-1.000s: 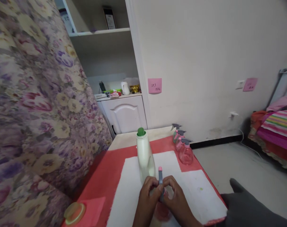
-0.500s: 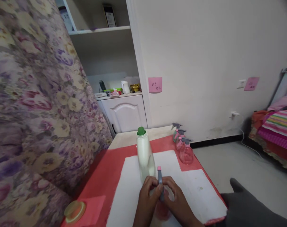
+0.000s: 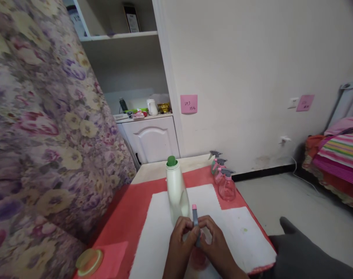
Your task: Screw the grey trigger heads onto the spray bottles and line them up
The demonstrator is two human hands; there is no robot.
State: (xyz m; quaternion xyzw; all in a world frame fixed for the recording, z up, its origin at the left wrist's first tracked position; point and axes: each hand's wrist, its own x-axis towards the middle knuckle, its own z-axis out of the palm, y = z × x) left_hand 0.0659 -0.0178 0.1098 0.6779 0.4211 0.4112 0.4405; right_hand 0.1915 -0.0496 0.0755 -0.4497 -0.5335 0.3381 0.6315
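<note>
Close to the table's front edge, a spray bottle with a grey spray head (image 3: 195,217), pink nozzle tip and see-through pink body stands upright. My left hand (image 3: 181,237) closes on the head and neck from the left, thumb against the grey part. From the other side my right hand (image 3: 215,239) grips the same area, its fingers curled. Most of the bottle's body and neck is hidden by my hands. Just beyond them stands a tall pale green jug (image 3: 176,190) with its mouth uncovered and a green piece (image 3: 171,159) showing at the top.
Several spray bottles (image 3: 227,189) stand in a row at the table's right edge. A white cloth (image 3: 149,228) lies over the red cover (image 3: 118,209). A round yellowish lid (image 3: 89,262) rests at front left. A flowered curtain (image 3: 48,135) hangs along the left side.
The view has shifted slightly, so the scene sits a little further left. Both hands keep their hold on the spray bottle; nothing else has visibly moved.
</note>
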